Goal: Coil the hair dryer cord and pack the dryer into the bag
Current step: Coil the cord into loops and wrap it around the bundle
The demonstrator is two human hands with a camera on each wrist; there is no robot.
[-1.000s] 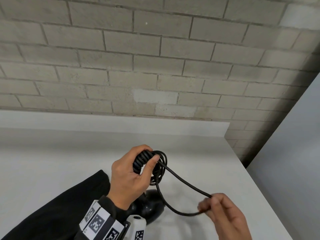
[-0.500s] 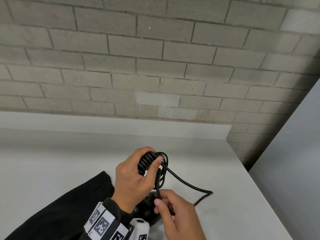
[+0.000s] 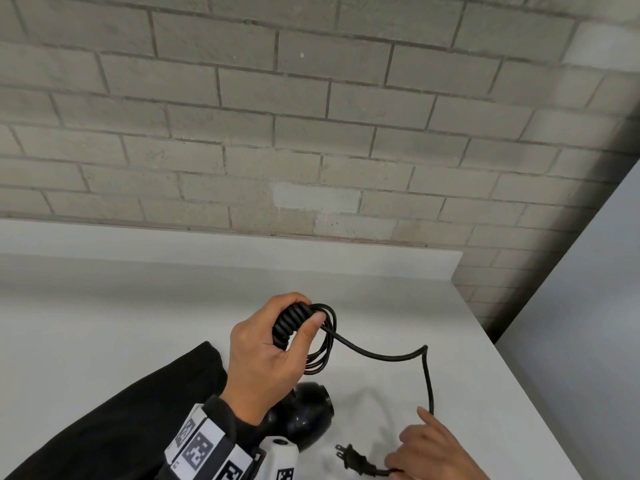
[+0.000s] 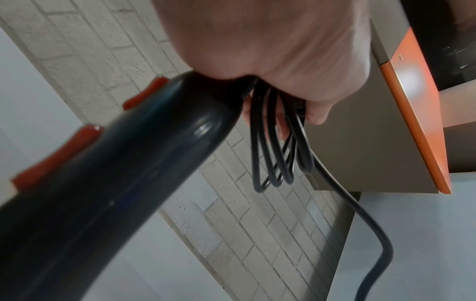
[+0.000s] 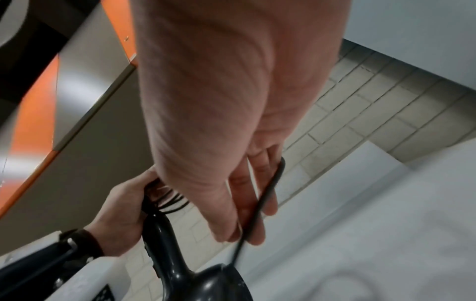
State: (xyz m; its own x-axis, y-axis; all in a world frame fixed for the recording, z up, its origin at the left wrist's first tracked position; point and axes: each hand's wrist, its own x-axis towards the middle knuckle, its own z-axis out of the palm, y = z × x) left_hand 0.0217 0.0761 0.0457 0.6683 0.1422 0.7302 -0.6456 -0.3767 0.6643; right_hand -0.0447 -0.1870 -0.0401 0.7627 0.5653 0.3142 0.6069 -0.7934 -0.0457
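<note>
1. Several loops of cord (image 3: 320, 336) hang from the left hand (image 3: 268, 355), whose fingers are clamped round the loops together with the end of the dryer (image 3: 301, 420) handle; the dryer's black body hangs just below that hand, over the white bench (image 3: 104, 323).
2. Half a second ago the right hand (image 3: 433, 452) was up against the dryer, just below the loops. It has since slid down the free cord to the stretch beside the plug (image 3: 349, 460) – its fingers look loosely curled on the cord, with one finger straight.
3. The free length from the loops to the plug is short – I judge one more turn or two finishes the coil.
4. No bag shows in any view, so packing is not yet begun.
</note>
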